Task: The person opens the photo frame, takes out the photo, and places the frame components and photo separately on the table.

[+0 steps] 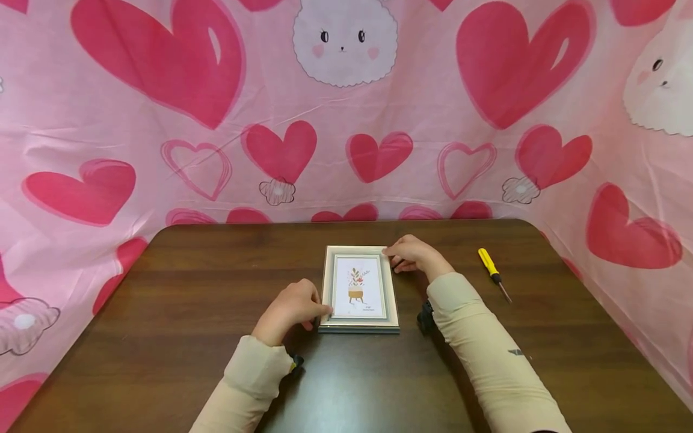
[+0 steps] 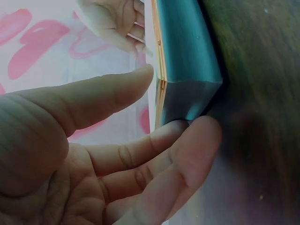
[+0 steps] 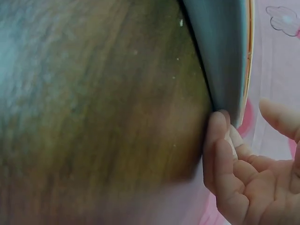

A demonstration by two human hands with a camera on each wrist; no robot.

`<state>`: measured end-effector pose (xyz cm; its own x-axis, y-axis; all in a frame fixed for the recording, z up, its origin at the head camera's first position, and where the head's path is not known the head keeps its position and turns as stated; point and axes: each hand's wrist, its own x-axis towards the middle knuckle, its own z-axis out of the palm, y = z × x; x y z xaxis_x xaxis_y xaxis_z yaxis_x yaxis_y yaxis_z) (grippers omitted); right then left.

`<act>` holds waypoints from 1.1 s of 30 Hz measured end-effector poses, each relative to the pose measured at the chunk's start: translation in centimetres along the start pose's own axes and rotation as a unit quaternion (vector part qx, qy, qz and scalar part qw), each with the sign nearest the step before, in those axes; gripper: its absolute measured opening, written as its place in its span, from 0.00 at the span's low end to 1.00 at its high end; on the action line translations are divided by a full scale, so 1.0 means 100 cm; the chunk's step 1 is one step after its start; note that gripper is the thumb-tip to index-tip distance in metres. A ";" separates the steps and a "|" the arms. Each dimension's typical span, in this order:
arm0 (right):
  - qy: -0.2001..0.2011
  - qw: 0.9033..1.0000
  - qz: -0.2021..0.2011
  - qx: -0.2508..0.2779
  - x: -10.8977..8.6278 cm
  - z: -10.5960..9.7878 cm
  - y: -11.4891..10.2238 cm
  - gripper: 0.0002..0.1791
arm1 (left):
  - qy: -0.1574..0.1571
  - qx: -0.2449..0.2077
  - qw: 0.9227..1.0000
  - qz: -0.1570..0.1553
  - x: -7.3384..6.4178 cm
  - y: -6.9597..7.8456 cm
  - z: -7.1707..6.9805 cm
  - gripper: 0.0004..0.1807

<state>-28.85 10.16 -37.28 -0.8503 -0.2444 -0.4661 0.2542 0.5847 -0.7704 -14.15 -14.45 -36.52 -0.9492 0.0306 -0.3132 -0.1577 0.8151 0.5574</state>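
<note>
A cream picture frame [image 1: 392,294] with grey-blue sides lies face up on the wooden table, holding a print of a potted plant. My left hand [image 1: 292,305] grips its lower left edge. In the left wrist view the thumb [image 2: 133,84] is at the front face, while the other fingers curl against the side. At the upper right corner, my right hand [image 1: 414,252] holds the frame. The right wrist view shows curled fingers [image 3: 222,159] touching the side low down, with the thumb [image 3: 281,117] over the front side.
To the right on the table [image 1: 216,270] lies a screwdriver [image 1: 489,264] with a yellow and black handle, its shaft angled toward the near right. Behind the table hangs a pink cloth [image 1: 335,108] printed with hearts, and it continues along both sides.
</note>
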 end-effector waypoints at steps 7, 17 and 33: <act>0.017 1.000 0.007 0.002 0.002 0.000 -0.004 0.15 | -0.009 0.006 1.000 0.001 0.001 0.001 -0.001 0.18; 0.037 0.999 -0.008 0.004 0.003 0.004 -0.003 0.10 | -0.020 0.007 1.000 0.020 0.004 0.000 0.001 0.16; 0.070 0.994 -0.045 -0.073 0.001 0.007 -0.007 0.09 | -0.042 -0.101 0.994 0.001 0.009 -0.008 0.004 0.19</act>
<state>-28.79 9.19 -37.11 -0.9249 -0.1971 -0.3252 0.1132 0.6738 -0.7302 -14.75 -14.81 -37.53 -0.9248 0.0883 -0.3700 -0.2147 0.6818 0.6993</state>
